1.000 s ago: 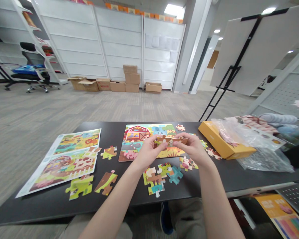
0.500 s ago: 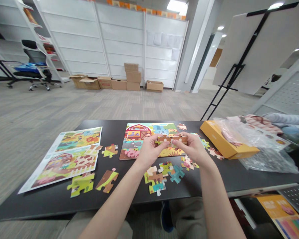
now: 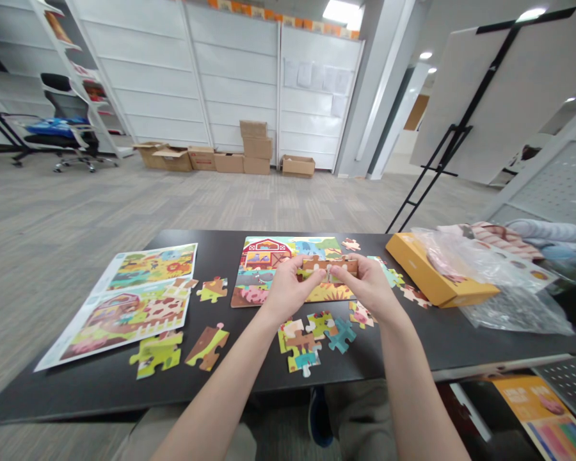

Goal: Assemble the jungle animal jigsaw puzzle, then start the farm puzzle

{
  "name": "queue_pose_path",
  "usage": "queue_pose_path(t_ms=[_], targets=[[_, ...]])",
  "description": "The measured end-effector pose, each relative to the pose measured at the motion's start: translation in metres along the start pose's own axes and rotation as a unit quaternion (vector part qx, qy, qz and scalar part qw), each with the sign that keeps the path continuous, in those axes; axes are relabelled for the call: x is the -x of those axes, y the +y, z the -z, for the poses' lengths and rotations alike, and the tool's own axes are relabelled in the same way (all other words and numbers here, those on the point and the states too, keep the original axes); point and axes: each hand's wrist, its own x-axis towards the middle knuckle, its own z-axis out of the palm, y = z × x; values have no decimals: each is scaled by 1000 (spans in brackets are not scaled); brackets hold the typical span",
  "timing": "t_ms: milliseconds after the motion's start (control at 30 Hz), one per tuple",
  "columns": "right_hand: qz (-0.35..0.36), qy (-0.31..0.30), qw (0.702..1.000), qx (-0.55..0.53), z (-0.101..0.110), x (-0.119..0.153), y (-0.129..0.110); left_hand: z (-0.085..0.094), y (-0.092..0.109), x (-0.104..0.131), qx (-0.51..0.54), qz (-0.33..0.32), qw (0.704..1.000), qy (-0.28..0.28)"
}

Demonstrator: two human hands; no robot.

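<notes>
My left hand (image 3: 292,285) and my right hand (image 3: 365,282) are both closed on brown and green jigsaw puzzle pieces (image 3: 330,264), thumbs pressed near the middle where the pieces meet. Whether the pieces are fully interlocked I cannot tell. Below them lies a colourful farm picture board (image 3: 264,256) with a red barn, partly covered by my hands. Nearer to me sits a cluster of puzzle pieces (image 3: 303,346), with a teal piece (image 3: 340,334) at its right. A piece with a pig (image 3: 361,314) lies close to my right wrist.
On the left rests a printed picture sheet (image 3: 120,301), with loose pieces (image 3: 158,353) by its edge and a brown-green piece (image 3: 207,347) beside them. A yellow box (image 3: 436,275) and clear plastic bags (image 3: 513,314) occupy the right of the black table (image 3: 96,390).
My right hand has shifted slightly left, closer to my left hand, and the held pieces look closer together. The pieces on the table have stayed put.
</notes>
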Motion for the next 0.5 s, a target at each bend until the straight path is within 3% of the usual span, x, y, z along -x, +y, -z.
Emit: queue_pose_path(t_ms=[167,367,500], targets=[[21,22,999,20,-5,-1,1,0,-1,-1,17,1,1000,19],[-46,-31,993,-105,-7,-2,9,1,0,0,59,13,998,12],[-44,-53,990,-123,-2,-2,13,-1,3,0,103,44,993,25]])
